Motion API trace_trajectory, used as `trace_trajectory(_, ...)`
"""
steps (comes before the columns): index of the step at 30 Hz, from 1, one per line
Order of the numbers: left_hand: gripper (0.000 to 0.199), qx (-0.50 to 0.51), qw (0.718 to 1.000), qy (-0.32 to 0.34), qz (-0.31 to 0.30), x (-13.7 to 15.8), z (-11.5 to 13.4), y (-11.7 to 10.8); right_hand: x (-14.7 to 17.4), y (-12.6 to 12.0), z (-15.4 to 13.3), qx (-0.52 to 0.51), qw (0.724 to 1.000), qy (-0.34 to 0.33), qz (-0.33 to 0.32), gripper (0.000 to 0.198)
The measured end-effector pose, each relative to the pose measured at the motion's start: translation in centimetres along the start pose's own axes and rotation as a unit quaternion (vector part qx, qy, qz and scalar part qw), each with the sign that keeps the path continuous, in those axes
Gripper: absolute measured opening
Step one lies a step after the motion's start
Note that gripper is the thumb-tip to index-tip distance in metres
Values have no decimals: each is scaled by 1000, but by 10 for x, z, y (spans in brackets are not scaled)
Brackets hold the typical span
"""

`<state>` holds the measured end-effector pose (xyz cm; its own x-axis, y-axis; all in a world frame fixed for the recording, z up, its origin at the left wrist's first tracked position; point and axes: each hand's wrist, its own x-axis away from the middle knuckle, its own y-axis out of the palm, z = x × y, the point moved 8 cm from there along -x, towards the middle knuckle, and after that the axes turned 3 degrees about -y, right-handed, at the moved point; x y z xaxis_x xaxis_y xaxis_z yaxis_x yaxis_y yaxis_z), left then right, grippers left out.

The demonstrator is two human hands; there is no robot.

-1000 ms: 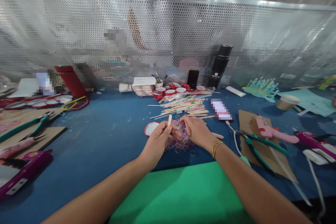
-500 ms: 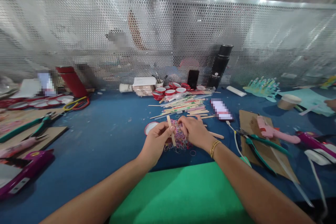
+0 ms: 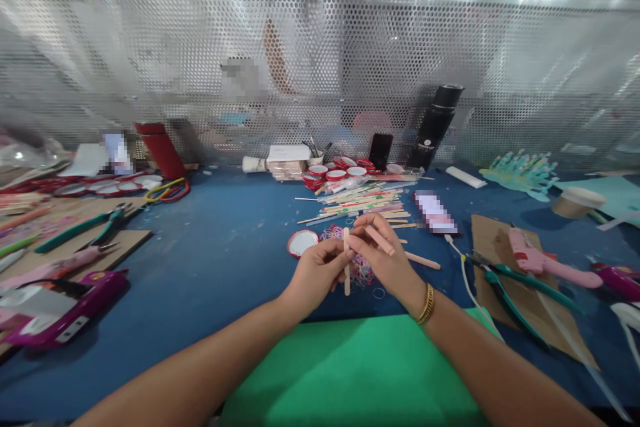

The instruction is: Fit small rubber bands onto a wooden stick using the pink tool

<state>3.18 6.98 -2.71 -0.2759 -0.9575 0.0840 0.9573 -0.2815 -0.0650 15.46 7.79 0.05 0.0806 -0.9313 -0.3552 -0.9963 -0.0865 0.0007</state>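
Note:
My left hand (image 3: 316, 275) is closed, pinching a flat wooden craft stick (image 3: 347, 283) upright between thumb and fingers. My right hand (image 3: 393, 270) meets it from the other side, its thumb and fingertips pressed at the upper half of that stick. A second flat, pale piece (image 3: 381, 241) lies across the right hand and looks like another craft stick. Whether the right fingertips also hold a rubber band is too small to tell. Under and behind both hands is a pile of small coloured rubber bands (image 3: 363, 271), partly hidden. A round red-rimmed white lid (image 3: 303, 243) lies beside the left hand.
Bundled sticks (image 3: 365, 199), a phone (image 3: 435, 211) with cable, and a black flask (image 3: 436, 127) stand beyond the hands. Pliers (image 3: 513, 280) and a pink glue gun (image 3: 545, 257) lie on cardboard at right. A green sheet (image 3: 360, 367) covers the near edge.
My right hand has come up from the rubber-band pile to the stick in my left hand. The stick, tilted before, now stands upright. The whole view has shifted slightly.

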Motion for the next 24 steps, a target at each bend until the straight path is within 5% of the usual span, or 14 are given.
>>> trace_trajectory(9,42,-3,997,-6,-73,8,-4,17,1,-2,-6,55,998,-32,3,22)
trace_trajectory(16,38,4,997,8,-79,7,-11,23,11,-25,-14,82,987,-63,119,29)
trace_trajectory(24,44,24,995,2,-93,5,-17,25,20,-14,-18,137,983,-83,95,11)
